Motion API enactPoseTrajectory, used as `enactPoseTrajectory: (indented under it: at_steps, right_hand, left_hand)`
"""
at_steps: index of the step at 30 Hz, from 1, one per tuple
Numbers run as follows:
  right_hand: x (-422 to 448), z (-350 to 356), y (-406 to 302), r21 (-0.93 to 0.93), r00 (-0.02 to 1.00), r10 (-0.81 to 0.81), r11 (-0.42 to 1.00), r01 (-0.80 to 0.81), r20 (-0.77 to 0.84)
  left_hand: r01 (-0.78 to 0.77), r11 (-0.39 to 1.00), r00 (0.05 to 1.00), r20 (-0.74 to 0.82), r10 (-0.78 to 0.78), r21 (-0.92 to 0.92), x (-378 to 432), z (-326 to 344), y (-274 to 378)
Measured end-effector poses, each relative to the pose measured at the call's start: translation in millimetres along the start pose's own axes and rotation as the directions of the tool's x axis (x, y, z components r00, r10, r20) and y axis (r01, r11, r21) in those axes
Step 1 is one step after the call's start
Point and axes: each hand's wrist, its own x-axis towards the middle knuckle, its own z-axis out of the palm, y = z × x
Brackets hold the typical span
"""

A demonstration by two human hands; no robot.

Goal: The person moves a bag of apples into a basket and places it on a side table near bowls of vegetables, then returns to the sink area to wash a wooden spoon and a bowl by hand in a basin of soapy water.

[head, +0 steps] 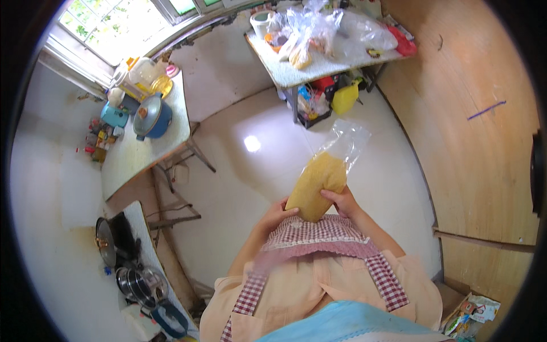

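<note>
A clear plastic bag of yellow grain or meal [318, 181] is held in front of my checked apron [316, 231]. Its lower left edge rests in my left hand [277, 215], thumb on the front. On the bag's right side, my right hand [342, 201] grips with the thumb pressing into the yellow contents. The fingers of both hands are mostly hidden behind the bag. The upper part of the bag [348, 137] is unfilled and transparent, tilting up to the right. What the grain is exactly cannot be made out.
A far table [282, 72] carries plastic bags [316, 30] and a white roll [261, 23]; a black crate [314, 117] stands below. On the left table [128, 171] are a blue lidded pot [154, 117] and an oil jug [161, 85]. Pans [136, 284] occupy the nearer left counter. Wooden panels [470, 128] line the right.
</note>
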Motion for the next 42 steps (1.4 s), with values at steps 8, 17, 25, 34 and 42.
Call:
enactPoseTrajectory:
  at_steps: [8,17,25,34,42]
  right_hand:
    - [113.5,-23.4,-48.1,0.007,0.989,-0.107,0.994,0.108,-0.101]
    - [240.5,-86.6,-115.8,0.001,0.995,0.103,0.995,-0.103,0.015]
    - [330.8,-122.6,-160.1,0.040,0.992,0.106,0.993,-0.109,0.068]
    - [356.9,-140.4,-151.4,0.102,0.993,0.087,0.992,-0.080,-0.074]
    - [355.5,-144.2,-135.2,0.062,0.982,0.085,0.995,-0.075,-0.166]
  left_hand:
    - [-0.071,0.990,0.989,0.138,0.053,0.124,129.6,-50.3,79.6]
    - [-0.015,0.980,1.000,-0.004,0.016,0.200,253.6,-60.4,159.0]
    - [0.056,0.990,0.998,-0.027,-0.053,0.131,337.0,-66.8,213.2]
    - [0.066,0.767,0.863,-0.422,0.278,0.639,445.7,-137.9,251.9]
    - [0.169,0.243,0.575,-0.296,0.763,0.955,553.9,-100.0,326.2]
